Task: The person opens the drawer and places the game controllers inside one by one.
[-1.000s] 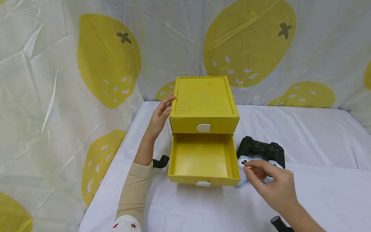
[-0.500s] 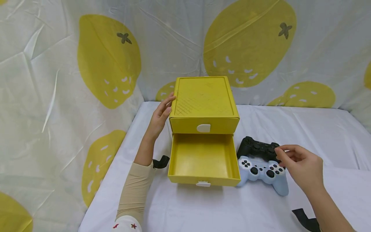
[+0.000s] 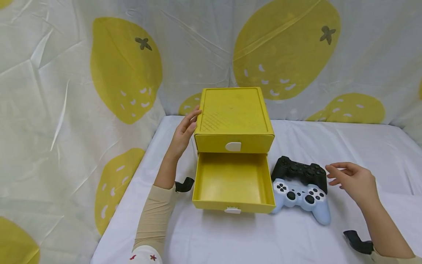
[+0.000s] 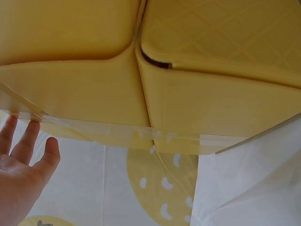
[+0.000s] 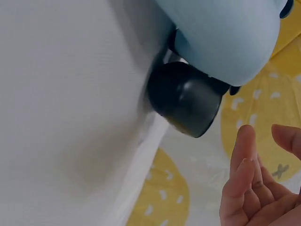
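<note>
A yellow two-drawer box (image 3: 234, 112) stands in the middle of the head view. Its lower drawer (image 3: 233, 179) is pulled out and bare inside, while the upper one is closed. My left hand (image 3: 185, 134) rests its fingertips on the box's left side; in the left wrist view those fingers (image 4: 32, 141) reach the taped edge. To the right of the drawer lies a light blue game controller (image 3: 301, 198), with a black game controller (image 3: 298, 170) behind it. My right hand (image 3: 356, 181) hovers just right of the black controller, fingers relaxed and holding nothing.
A white cloth (image 3: 263, 242) covers the table. Behind and to the left hangs a pale curtain (image 3: 197, 44) printed with lemons. A black wrist mount sticks out at each forearm.
My right hand has moved right, away from the drawer and past the controllers, uncovering the light blue one, and its fingers have loosened. The left hand stays on the box.
</note>
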Tool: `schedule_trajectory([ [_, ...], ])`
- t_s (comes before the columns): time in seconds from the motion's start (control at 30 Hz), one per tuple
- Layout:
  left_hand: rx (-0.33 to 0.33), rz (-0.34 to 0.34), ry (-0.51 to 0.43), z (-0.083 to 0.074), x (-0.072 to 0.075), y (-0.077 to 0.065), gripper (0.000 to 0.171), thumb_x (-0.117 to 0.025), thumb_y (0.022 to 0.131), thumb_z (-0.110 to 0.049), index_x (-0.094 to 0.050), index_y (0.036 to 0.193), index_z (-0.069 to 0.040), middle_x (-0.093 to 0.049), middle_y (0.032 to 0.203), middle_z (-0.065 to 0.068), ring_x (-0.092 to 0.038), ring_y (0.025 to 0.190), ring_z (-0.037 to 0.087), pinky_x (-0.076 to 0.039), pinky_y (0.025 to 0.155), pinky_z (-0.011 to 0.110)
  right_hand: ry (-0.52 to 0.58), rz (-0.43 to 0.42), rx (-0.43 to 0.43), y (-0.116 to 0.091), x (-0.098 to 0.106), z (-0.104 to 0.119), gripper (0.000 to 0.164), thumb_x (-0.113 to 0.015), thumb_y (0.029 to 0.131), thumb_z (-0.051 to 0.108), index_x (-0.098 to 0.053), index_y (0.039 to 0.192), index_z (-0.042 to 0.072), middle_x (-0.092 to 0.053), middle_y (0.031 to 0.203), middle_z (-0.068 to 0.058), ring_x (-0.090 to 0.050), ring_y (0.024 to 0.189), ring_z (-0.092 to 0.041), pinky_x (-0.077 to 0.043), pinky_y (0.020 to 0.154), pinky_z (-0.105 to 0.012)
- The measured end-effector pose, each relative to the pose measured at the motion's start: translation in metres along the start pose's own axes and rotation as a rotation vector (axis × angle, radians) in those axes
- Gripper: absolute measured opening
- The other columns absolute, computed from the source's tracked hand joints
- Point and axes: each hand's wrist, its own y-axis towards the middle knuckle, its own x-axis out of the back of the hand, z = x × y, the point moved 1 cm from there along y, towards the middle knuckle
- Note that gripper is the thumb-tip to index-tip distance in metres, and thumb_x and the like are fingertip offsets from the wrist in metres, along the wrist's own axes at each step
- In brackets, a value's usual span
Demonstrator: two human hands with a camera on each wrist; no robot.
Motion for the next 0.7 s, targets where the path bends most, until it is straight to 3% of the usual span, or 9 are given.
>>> schedule_trajectory([
  [0.27, -0.006, -0.002, -0.007, 0.001, 0.0, 0.0, 0.081, -0.053, 0.095, -0.056, -0.038, 0.143, 0.008, -0.026, 0.158, 0.012, -0.028, 0.143, 0.028, -0.021, 0.116, 0.043, -0.048, 0.043, -0.106, 0.01, -0.003, -0.018, 0.068, -0.058, 0.094, 0.051, -0.052, 0.129, -0.007, -0.071, 0.091, -0.015, -0.064, 0.063, -0.007, -0.05, 0.055, -0.025],
  [0.5, -0.002, -0.009, -0.001, -0.001, 0.001, 0.0, 0.08, -0.052, 0.096, -0.056, -0.039, 0.143, 0.008, -0.026, 0.158, 0.012, -0.027, 0.143, 0.028, -0.021, 0.116, 0.043, -0.081, 0.129, -0.113, 0.014, -0.005, -0.024, 0.074, -0.057, 0.094, 0.055, -0.049, 0.13, -0.009, -0.068, 0.098, -0.02, -0.061, 0.067, -0.006, -0.052, 0.057, -0.027],
  [0.7, 0.004, -0.01, 0.001, -0.001, 0.0, 0.001, 0.08, -0.052, 0.096, -0.056, -0.038, 0.143, 0.007, -0.027, 0.158, 0.01, -0.027, 0.143, 0.027, -0.021, 0.116, 0.042, -0.08, 0.193, -0.111, 0.021, -0.008, -0.032, 0.075, -0.054, 0.095, 0.055, -0.047, 0.13, -0.012, -0.067, 0.1, -0.024, -0.065, 0.073, -0.014, -0.054, 0.057, -0.028],
])
